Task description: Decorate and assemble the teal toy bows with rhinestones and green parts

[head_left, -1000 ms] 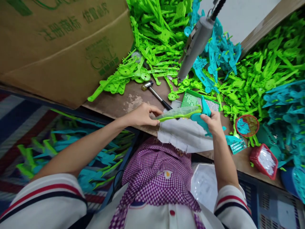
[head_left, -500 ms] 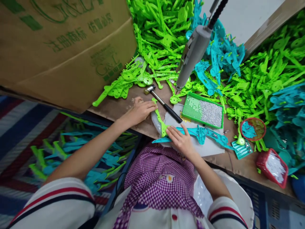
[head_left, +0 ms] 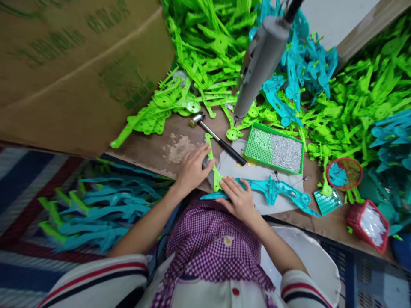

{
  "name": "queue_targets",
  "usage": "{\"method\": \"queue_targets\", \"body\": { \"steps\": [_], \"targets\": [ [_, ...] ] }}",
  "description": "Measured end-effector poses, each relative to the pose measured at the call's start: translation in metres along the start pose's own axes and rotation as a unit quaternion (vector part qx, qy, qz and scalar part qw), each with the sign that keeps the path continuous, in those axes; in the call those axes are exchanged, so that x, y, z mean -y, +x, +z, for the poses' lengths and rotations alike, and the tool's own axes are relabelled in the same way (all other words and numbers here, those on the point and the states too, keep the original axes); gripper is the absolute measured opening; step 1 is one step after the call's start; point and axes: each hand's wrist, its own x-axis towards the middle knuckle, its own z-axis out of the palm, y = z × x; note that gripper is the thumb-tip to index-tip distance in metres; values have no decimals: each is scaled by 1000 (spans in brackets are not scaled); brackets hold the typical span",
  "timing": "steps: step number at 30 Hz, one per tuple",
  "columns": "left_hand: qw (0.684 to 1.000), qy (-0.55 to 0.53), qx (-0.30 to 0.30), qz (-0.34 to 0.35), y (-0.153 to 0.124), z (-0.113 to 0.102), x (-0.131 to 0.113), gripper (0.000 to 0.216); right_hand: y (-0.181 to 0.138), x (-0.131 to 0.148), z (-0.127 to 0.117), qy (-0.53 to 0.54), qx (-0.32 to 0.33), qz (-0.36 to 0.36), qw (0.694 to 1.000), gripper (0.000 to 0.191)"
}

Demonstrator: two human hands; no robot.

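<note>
A long blue plastic part [head_left: 272, 188] lies across the pale sheet at the bench's front edge. My right hand [head_left: 239, 200] is closed over its left portion, thumb along the near edge and fingertips at the lower end of a lime-green plastic part [head_left: 217, 177]. That slim green part points away from me, meeting the blue one at an angle. My left hand [head_left: 193, 170] is beside the green part, index finger and thumb touching its left side. Between them shows a grey rounded thing [head_left: 206, 161], mostly covered and hard to identify. A hammer [head_left: 221, 143] with a black handle lies just beyond.
A grey hanging power screwdriver [head_left: 261, 64] points down over the bench. A green tray [head_left: 274, 170] holds small silvery pieces. Green parts [head_left: 208, 47] pile up behind, with blue ones. A cardboard box [head_left: 80, 85] stands left; red baskets [head_left: 351, 220] sit right.
My left hand has moved nearer me and right, lower along the green part, and the grey rounded thing now shows by its fingers. My right hand stays on the blue part.
</note>
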Motion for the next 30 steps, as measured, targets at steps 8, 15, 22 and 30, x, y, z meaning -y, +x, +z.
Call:
{"method": "queue_targets", "body": {
  "steps": [8, 15, 22, 30],
  "targets": [
    [999, 4, 18, -35, 4, -4, -1, 45, 27, -13, -95, 80, -111, 66, 988, 63],
    [999, -3, 4, -44, 4, -3, -1, 42, 219, -84, -139, 251, -334, 81, 905, 80],
    [999, 3, 0, -37, 4, -5, 1, 40, 208, -108, -121, 316, -290, 116, 896, 57],
    [998, 12, 4, -55, 5, -3, 1, 39, 173, -146, -99, 386, -360, 251, 811, 55]
  ]
}}
